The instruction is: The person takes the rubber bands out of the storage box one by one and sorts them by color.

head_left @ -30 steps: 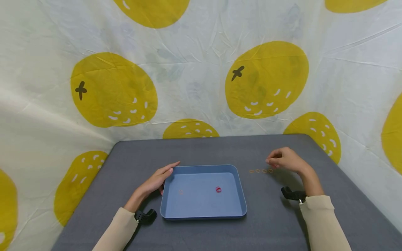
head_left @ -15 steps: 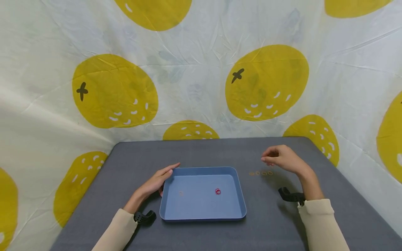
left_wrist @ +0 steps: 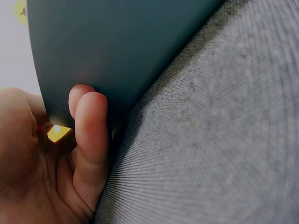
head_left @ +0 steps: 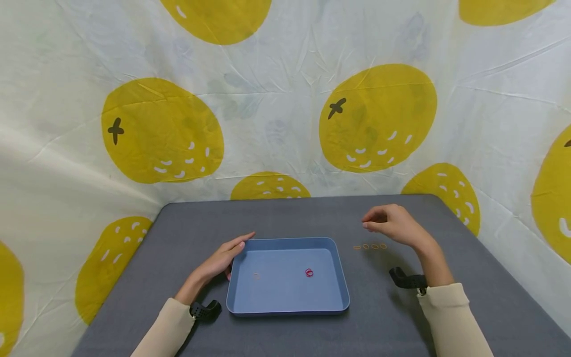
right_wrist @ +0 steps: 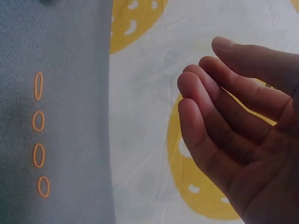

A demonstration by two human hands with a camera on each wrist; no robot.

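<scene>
My left hand point(head_left: 220, 260) holds the far left corner of a blue rectangular tray point(head_left: 285, 311). In the left wrist view, bent fingers point(left_wrist: 91, 126) lie against the tray's outer wall point(left_wrist: 117, 42); the thumb tip is hidden there. Inside the tray are red rubber bands point(head_left: 309, 272), overlapping, and a faint pale orange rubber band point(head_left: 256, 275). My right hand point(head_left: 392, 223) hovers above the table with loosely bent fingers, its thumb apart from them and nothing visible between. Below it, several orange rubber bands point(right_wrist: 39, 155) lie in a row right of the tray.
A grey table point(head_left: 285, 337) carries everything. Behind it and at both sides hangs a white cloth point(head_left: 272, 119) printed with yellow fruit. Dark wrist cameras sit at both cuffs, the right one point(head_left: 408, 278) above the table.
My right hand has drifted left and slightly up, away from the right end of the band row. My left hand stays at the tray, and the bands have kept their places.
</scene>
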